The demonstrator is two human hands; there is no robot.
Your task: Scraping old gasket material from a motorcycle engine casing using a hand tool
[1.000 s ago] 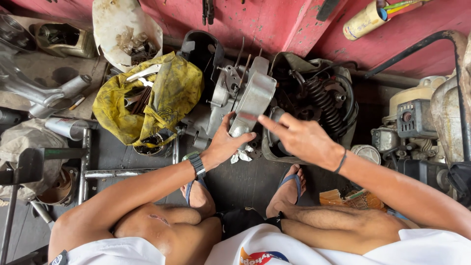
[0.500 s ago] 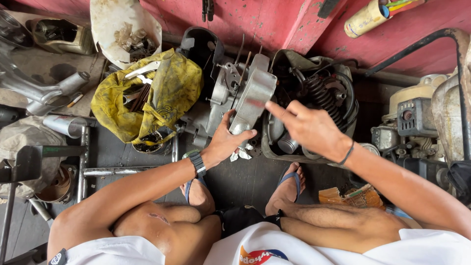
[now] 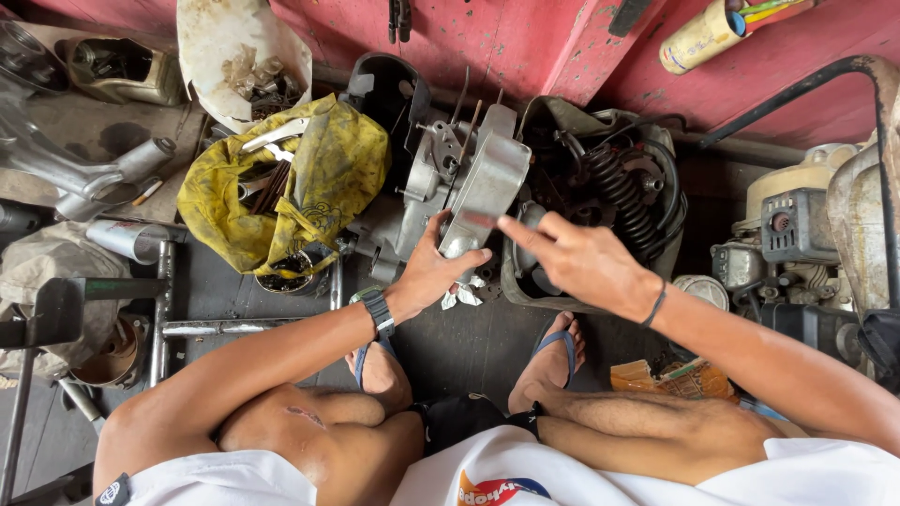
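A grey metal engine casing [image 3: 469, 183] stands upright on the dark floor in front of my feet. My left hand [image 3: 433, 270] grips its lower edge, thumb and fingers wrapped around the rim, with a black watch on the wrist. My right hand [image 3: 579, 258] hovers just right of the casing with fingers spread and the index finger pointing toward the casing's side; it holds nothing. A crumpled white rag [image 3: 466, 291] lies under the casing.
A yellow dirty bag [image 3: 286, 187] with wrenches lies left. A black engine with a coil spring [image 3: 614, 192] sits behind my right hand. A white and grey generator [image 3: 797, 234] stands at right, metal bars [image 3: 164, 300] at left, red wall [image 3: 525, 37] behind.
My right hand has drifted up and left, closer to the casing, the index finger now pointing at it. My left hand stays on the casing's lower edge.
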